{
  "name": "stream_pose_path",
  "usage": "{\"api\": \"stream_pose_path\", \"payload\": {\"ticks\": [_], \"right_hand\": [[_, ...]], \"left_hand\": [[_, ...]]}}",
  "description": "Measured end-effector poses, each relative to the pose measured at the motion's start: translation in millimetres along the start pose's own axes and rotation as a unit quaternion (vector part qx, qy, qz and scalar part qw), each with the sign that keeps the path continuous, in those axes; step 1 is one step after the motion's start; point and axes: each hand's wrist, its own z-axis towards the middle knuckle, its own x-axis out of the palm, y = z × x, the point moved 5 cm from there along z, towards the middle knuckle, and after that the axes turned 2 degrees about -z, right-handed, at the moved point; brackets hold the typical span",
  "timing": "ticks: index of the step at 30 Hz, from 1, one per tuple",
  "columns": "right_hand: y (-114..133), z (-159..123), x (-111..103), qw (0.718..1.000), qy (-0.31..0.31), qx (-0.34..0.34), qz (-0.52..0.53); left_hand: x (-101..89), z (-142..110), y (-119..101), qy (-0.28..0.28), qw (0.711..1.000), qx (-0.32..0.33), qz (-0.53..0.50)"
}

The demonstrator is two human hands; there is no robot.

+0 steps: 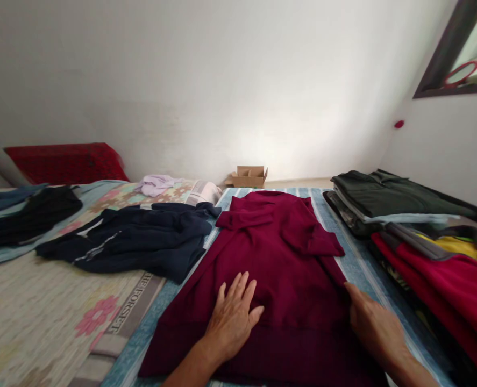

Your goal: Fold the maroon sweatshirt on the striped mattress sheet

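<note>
A pale wall (pixel 222 80) rose beyond the maroon sweatshirt (pixel 298 290), and a dark-framed mirror (pixel 451 51) hung high to its right. Left of the sweatshirt spread a floral bedcover (pixel 48 317), bearing a navy jacket (pixel 129 242) close by, a black garment (pixel 28 220) farther out and a red pillow (pixel 64 161) beyond both. Right of the sweatshirt sat folded clothes, a dark green pile (pixel 395 196) beyond a red fleece (pixel 435 290). Past its collar stood a small open cardboard box (pixel 249 176). The sweatshirt lay flat on a blue striped mat (pixel 367 269), its long axis running straight away from the person, with the collar at the far end, the ribbed hem at the near end and loose folds across its upper part. Both hands were at the near end. The left hand (pixel 232 317) lay spread, palm down, on the middle of the sweatshirt. The right hand (pixel 373 322) was at its right edge, fingers together; whether they pinched the cloth, I could not tell
</note>
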Motion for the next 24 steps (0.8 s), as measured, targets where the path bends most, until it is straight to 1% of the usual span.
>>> {"api": "stream_pose_path", "payload": {"ticks": [3, 6, 8, 10, 12, 13, 15, 17, 19, 21, 24], "right_hand": [[-13.0, -2.4, 2.6, 0.997, 0.049, 0.035, 0.051], [-13.0, -0.7, 4.0, 0.993, 0.089, 0.018, 0.071], [-12.4, 5.2, 0.4, 0.993, 0.082, 0.009, 0.083], [-13.2, 16.6, -8.4, 0.994, 0.053, 0.014, 0.093], [-13.7, 34.2, -20.0, 0.996, 0.025, 0.024, 0.088], [-13.0, 45.1, -25.5, 0.996, 0.018, 0.027, 0.078], [-8.7, 69.9, -33.9, 0.998, 0.014, 0.024, 0.059], [-1.3, 95.4, -37.6, 0.999, 0.019, 0.006, 0.047], [7.5, 118.1, -36.5, 0.999, 0.029, -0.022, 0.037], [14.8, 135.9, -32.8, 0.998, 0.046, -0.044, 0.023], [19.9, 153.3, -29.9, 0.997, 0.059, -0.053, 0.011]], "left_hand": [[-1.7, -0.7, 0.9, 0.019, 1.0, -0.017, -0.001], [-6.7, -0.3, -0.9, 0.051, 0.998, -0.02, -0.011], [-11.9, 0.6, -0.6, 0.074, 0.997, -0.016, -0.021], [-19.6, 4.5, 2.2, 0.088, 0.996, -0.016, -0.029], [-31.0, 14.9, 7.5, 0.078, 0.996, -0.025, -0.028], [-38.4, 23.5, 10.4, 0.06, 0.998, -0.028, -0.021], [-55.4, 47.4, 16.4, 0.005, 0.999, -0.032, 0.001], [-72.0, 78.5, 23.1, -0.053, 0.997, -0.04, 0.025], [-84.0, 112.8, 32.4, -0.089, 0.993, -0.065, 0.044], [-88.7, 145.9, 43.5, -0.086, 0.99, -0.099, 0.057], [-87.9, 184.5, 56.5, -0.056, 0.989, -0.119, 0.062]]}}
